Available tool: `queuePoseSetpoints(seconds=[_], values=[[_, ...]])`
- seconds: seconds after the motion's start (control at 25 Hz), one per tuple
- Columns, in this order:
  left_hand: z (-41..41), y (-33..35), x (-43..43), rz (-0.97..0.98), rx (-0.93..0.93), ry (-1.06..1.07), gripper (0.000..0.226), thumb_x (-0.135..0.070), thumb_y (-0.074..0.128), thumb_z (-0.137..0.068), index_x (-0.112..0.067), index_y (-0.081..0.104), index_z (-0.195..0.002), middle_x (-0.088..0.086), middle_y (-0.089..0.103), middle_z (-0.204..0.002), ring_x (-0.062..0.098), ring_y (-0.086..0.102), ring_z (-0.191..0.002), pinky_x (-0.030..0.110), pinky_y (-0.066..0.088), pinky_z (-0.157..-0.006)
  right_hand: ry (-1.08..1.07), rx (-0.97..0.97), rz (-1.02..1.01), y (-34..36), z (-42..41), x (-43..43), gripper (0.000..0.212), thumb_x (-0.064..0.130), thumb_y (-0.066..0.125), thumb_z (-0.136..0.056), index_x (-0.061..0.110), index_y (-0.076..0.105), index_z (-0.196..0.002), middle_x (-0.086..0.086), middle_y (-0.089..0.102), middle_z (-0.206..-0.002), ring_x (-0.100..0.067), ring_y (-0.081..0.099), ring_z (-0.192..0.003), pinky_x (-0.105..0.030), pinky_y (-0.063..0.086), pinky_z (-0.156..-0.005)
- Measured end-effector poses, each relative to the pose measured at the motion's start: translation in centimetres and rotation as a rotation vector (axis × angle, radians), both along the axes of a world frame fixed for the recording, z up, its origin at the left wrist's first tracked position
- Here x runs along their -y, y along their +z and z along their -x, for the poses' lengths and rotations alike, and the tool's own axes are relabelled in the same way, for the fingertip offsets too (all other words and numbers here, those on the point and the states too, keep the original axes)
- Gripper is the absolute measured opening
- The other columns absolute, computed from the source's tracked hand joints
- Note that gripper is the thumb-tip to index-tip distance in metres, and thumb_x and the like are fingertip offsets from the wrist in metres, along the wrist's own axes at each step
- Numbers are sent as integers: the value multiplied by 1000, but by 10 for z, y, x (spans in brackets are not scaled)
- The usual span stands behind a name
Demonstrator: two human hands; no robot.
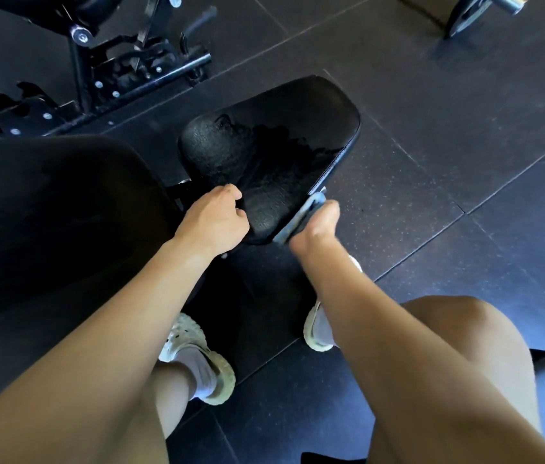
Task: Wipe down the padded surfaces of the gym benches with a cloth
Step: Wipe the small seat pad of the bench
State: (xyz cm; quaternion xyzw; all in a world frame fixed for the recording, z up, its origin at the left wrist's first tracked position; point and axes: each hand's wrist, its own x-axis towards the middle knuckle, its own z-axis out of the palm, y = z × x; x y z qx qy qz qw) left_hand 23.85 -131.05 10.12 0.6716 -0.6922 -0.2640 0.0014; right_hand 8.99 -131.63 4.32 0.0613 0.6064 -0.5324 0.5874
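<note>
Rubber floor; frame behind pad; right hand grips cloth, seemingly.

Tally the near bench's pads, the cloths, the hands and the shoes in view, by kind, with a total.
Pads: 2, seat pad and back pad
Cloths: 1, cloth
Hands: 2, left hand and right hand
Shoes: 2, left shoe and right shoe
Total: 7

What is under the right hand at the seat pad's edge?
A grey cloth, held against the side edge of the seat pad. The right hand covers part of it; how far it extends cannot be seen.
</note>
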Motion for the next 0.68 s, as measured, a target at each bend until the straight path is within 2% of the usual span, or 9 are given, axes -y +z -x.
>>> queuePoseSetpoints(seconds=[0.08,0.16,0.2,0.28,0.32,0.4,0.56,0.6,0.68], values=[[-2,0,0,-26,-24,8,43,-20,44,-99,-16,48,-142,5,64,-118,21,64,-93,33,46,-79,-28,-14,19,8,4,10,30,35,24,-105,25,48,-91,-3,55,-107,-22,55,-99,-30,46,-80],[-1,2,1,-40,-36,17,45,-19,44,-97,-17,48,-142,5,66,-106,23,65,-93,34,47,-79,50,-35,-67,6,-5,-2,30,39,27,-103,27,39,-78,0,50,-89,-26,56,-96,-32,48,-85],[-1,3,1,-42,-37,21,45,-20,45,-97,-17,48,-142,6,66,-105,25,64,-97,33,45,-79,51,31,-112,6,-11,-14,32,39,29,-99,25,31,-71,1,40,-75,-27,57,-80,-32,47,-77],[0,5,1,-52,-45,31,44,-20,46,-97,-18,48,-142,8,67,-110,27,63,-103,32,42,-79,115,92,-160,2,-20,-30,31,35,30,-94,25,22,-65,5,25,-58,-17,32,-44,-22,27,-56],[0,6,0,-56,-47,32,44,-20,46,-98,-18,48,-142,8,67,-113,27,63,-104,32,41,-80,161,61,-139,4,-21,-31,31,32,30,-94,27,23,-63,7,25,-55,-16,24,-41,-21,19,-53],[0,7,-1,-65,-50,24,45,-20,46,-98,-18,47,-143,8,66,-116,25,62,-102,31,40,-80,171,-88,-59,11,-12,-12,32,29,26,-100,29,34,-69,7,41,-68,-11,38,-51,-25,31,-45],[-3,6,2,-102,-84,27,46,-23,44,-99,-19,43,-145,7,65,-105,21,62,-88,31,43,-69,93,-313,-96,21,26,34,25,29,31,-101,21,49,-86,2,46,-81,-17,45,-65,-34,40,-56],[-1,7,4,-101,-80,24,46,-24,44,-100,-19,42,-145,6,64,-102,23,62,-87,32,43,-68,175,-376,-113,22,24,34,32,34,29,-102,16,55,-104,-1,56,-92,-22,54,-76,-36,47,-67],[3,9,6,-84,-73,32,45,-23,42,-99,-18,42,-144,7,63,-99,28,62,-89,35,44,-69,287,-579,-95,17,11,17,60,52,24,-100,14,40,-144,-10,60,-128,-27,57,-107,-42,47,-99]])
